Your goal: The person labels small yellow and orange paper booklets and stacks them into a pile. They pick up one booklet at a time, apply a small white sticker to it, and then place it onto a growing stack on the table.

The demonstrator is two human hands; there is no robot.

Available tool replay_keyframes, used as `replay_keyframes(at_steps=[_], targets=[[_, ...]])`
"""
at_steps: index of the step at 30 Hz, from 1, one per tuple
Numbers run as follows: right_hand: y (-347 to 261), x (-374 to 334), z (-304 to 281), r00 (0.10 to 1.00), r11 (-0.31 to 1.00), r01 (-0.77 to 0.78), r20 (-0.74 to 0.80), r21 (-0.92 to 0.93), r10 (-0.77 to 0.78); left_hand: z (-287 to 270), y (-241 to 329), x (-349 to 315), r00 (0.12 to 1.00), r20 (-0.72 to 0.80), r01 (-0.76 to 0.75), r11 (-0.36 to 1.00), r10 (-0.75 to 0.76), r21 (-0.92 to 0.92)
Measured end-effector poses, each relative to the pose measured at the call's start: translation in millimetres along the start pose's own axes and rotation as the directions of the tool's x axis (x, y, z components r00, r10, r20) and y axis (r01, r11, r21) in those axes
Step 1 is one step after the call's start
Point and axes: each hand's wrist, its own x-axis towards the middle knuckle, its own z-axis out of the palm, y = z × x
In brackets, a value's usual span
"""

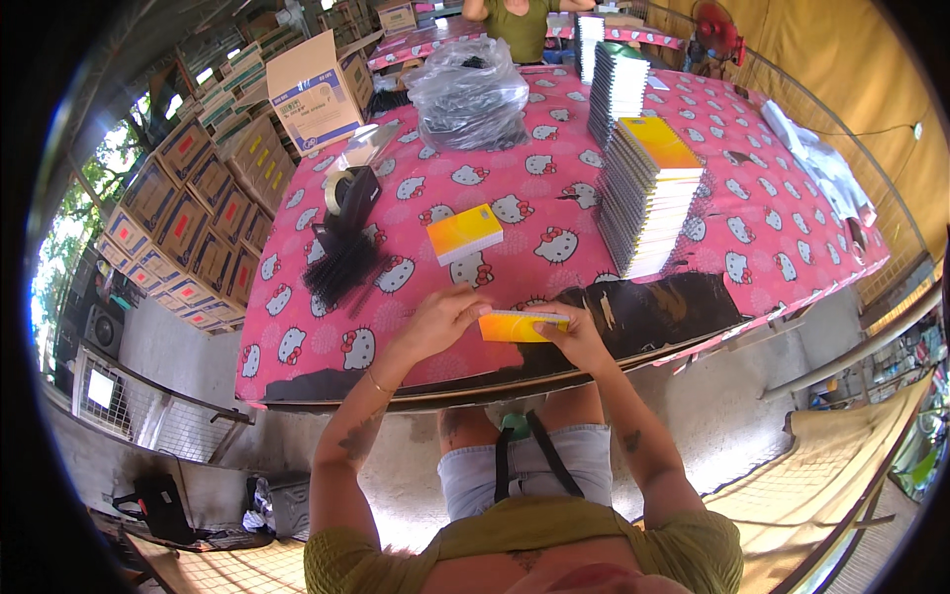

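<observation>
Just above the table's near edge, my right hand [576, 335] grips a small yellow-orange notebook [510, 327], its thumb lying on top of the cover. My left hand [455, 315] is at the notebook's left end with its fingers pinched together; what they hold, if anything, is too small to make out. Beyond my hands lies a small block of yellow-covered notebook pages [465, 234]. To its left is a loose heap of black plastic spiral coils [341, 267], beside a black tape dispenser [356, 195].
A tall stack of spiral notebooks [643, 208] stands right of centre, with another stack [618, 94] behind. A clear bag of black coils [470, 104] and an open carton [319, 99] sit at the back. The pink tablecloth [554, 188] is torn along the near edge. Another person [520, 30] is across the table.
</observation>
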Motion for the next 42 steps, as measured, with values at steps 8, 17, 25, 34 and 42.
replay_keyframes(at_steps=[8,17,25,34,42], targets=[[-12,-6,16,0.991,0.997,-0.002,-0.131,0.071,0.011,29,22,-5,0.981,-0.184,0.046,0.856,0.058,0.516],[-20,-14,34,0.977,0.994,-0.044,-0.205,0.105,0.065,39,33,2,0.954,-0.298,0.213,0.669,0.013,0.712],[-29,-11,31,0.982,0.989,0.009,-0.187,0.150,0.019,34,41,4,0.960,-0.268,0.176,0.575,0.078,0.799],[-36,-12,30,0.987,0.975,-0.009,-0.155,0.223,0.045,48,57,-1,0.989,-0.141,0.060,0.727,0.050,0.683],[-46,-11,33,0.987,0.989,-0.007,-0.155,0.145,0.029,54,63,-9,0.988,-0.153,0.062,0.806,0.036,0.589]])
